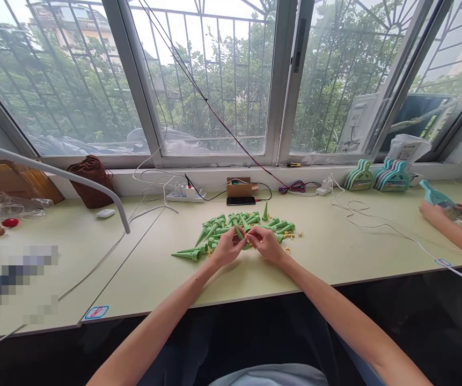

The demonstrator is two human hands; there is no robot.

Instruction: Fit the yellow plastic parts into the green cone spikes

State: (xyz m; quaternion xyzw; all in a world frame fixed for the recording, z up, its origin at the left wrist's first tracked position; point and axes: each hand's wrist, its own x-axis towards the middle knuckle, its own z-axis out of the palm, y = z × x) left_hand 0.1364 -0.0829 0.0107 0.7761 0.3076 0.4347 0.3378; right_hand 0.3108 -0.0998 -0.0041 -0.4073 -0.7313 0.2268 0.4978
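Note:
My left hand (227,249) is closed around a green plastic watering spike (238,231), which tilts up out of the fingers. Right beside it, my right hand (266,243) has its fingertips pinched together at the spike's near end. Whatever sits in that pinch is too small to make out. A heap of similar green spikes (204,231) lies just behind and around both hands, and one spike (265,211) stands upright on its wide end. Small yellow plastic pieces (288,250) are scattered among the heap and at its right side.
Behind the heap are a black phone (241,201), a small cardboard box (239,187) and a power strip (186,196). White cables (391,228) cross the table at right. A co-worker's hands (435,214) hold a teal item (435,194). A white lamp arm (73,177) reaches in from the left.

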